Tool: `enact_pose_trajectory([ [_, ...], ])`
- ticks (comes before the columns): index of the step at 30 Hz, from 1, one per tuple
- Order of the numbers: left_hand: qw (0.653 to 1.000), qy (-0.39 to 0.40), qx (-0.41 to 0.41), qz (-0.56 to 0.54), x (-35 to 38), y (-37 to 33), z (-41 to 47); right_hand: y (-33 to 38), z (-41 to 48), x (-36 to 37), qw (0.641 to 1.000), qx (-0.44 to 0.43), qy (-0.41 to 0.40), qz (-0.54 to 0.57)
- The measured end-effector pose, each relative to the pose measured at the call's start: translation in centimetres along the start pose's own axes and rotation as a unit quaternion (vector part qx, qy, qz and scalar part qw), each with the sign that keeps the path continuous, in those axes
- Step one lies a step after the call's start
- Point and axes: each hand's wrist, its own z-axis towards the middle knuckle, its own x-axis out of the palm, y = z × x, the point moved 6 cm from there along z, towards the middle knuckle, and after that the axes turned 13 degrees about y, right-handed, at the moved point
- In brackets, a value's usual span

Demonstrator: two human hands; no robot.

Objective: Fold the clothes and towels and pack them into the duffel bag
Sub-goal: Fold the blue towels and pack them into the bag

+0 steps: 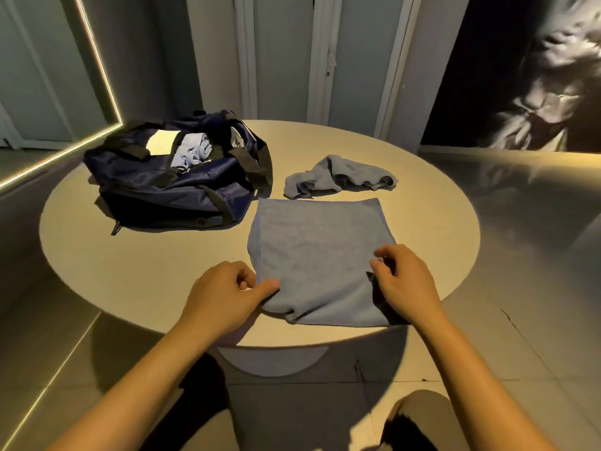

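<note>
1. My left hand (224,292) and right hand (401,278) each pinch a near corner of the blue towel (320,252) — it lies flat on the round table (146,265)
2. The duffel bag (175,180) sits open at far left — a crumpled towel (338,175) lies beside it

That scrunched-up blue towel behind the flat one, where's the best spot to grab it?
I'd pinch the scrunched towel at its raised middle hump, reaching down from above and from the right. It lies in a low, loose heap with no clean corner showing, and the hump is its highest part. The duffel bag sits close on its left.
</note>
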Motion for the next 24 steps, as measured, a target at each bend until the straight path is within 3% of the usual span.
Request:
enact_pose_trajectory([
  [4,0.987,-0.006,0.015,-0.16,0.7,-0.5,-0.5,0.0,-0.6,1.9,0.992,-0.038,0.012,-0.118],
  [7,0.942,-0.021,0.041,-0.332,0.3,-1.2,-0.9,-0.2,-0.6,1.9,0.993,-0.046,0.011,-0.109],
  [9,0.921,0.021,0.066,-0.383,0.2,-2.0,-1.0,-0.1,-0.6,1.8,0.993,-0.051,0.009,-0.108],
  [13,0.934,0.139,0.157,-0.288,0.6,-3.2,-1.4,-0.1,-0.6,1.9,0.993,-0.049,0.011,-0.11],
  [19,0.983,-0.021,0.158,-0.086,-1.9,-1.9,-1.8,-0.3,-0.5,2.0,0.991,-0.041,0.014,-0.125],
  [22,0.992,-0.091,0.084,-0.023,-2.5,-1.3,-2.8,-0.1,-0.6,1.9,0.991,-0.042,0.01,-0.123],
  [24,0.997,-0.072,0.009,0.017,-1.8,-0.3,-3.1,0.0,-0.7,1.9,0.991,-0.045,0.012,-0.124],
])
